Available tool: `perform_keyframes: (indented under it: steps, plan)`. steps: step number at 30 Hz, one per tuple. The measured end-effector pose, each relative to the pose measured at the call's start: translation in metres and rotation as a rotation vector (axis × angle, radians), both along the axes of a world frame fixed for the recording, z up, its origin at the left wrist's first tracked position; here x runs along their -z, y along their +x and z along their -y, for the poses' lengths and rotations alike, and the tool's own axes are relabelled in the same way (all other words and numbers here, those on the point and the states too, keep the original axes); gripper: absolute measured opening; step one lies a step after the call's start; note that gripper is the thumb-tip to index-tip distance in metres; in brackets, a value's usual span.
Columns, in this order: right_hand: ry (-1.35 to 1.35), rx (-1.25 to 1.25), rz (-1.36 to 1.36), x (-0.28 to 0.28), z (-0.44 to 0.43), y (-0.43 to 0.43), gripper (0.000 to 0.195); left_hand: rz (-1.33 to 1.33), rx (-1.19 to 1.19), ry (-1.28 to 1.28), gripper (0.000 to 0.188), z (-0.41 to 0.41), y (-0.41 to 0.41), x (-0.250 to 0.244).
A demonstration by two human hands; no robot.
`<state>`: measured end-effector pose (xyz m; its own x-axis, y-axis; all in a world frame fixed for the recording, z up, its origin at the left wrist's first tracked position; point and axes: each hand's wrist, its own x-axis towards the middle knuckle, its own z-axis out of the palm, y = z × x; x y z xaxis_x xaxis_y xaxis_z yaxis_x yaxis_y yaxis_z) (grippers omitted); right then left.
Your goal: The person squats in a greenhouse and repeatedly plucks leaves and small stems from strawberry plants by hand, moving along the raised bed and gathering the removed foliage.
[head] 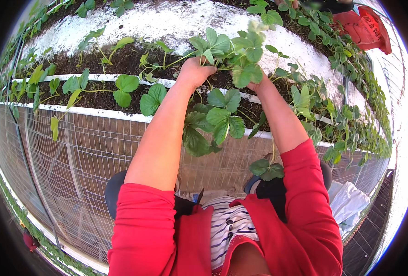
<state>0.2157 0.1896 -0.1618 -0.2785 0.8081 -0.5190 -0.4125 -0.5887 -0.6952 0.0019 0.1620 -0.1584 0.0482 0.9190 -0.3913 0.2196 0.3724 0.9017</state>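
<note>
Both my hands are among the leaves of a strawberry plant (pixel 216 43) at the top middle of the view. My left hand (pixel 196 73) has thumb and fingers closed around the plant's stems, close above the dark soil (pixel 169 73). Leaves cover most of my right hand (pixel 256 84), which reaches into the same plant from the other side; whether its fingers grip anything is hidden. Below my wrists, another strawberry plant (pixel 221 119) hangs its broad leaves over the white front edge (pixel 121 114) of the raised bed.
A white strip (pixel 104 78) runs along the soil. Wire mesh (pixel 87 145) faces the bed's front. Strawberry plants (pixel 352 124) crowd the right side. A red bag (pixel 366 29) lies at the far right, near part of another person's hand (pixel 290 3). White plastic sheeting (pixel 348 201) lies lower right.
</note>
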Motion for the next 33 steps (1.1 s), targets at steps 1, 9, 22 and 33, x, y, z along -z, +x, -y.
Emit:
perform_keyframes:
  steps: [1,9,22,33]
  plan:
    - [0.006,-0.042,0.026,-0.010,0.000,-0.004,0.034,0.004,-0.001,-0.008,0.035,0.000,-0.001,-0.001]
    - [0.185,-0.584,0.135,-0.023,-0.024,0.000,0.033,0.027,0.056,0.004,0.040,0.004,-0.003,-0.013]
    - [0.265,-0.072,-0.201,0.088,-0.038,0.009,0.032,-0.158,0.190,0.002,0.050,-0.003,0.015,-0.029]
    - [0.158,0.293,0.175,-0.021,0.006,-0.024,0.006,0.040,0.029,-0.035,0.043,0.005,-0.016,-0.005]
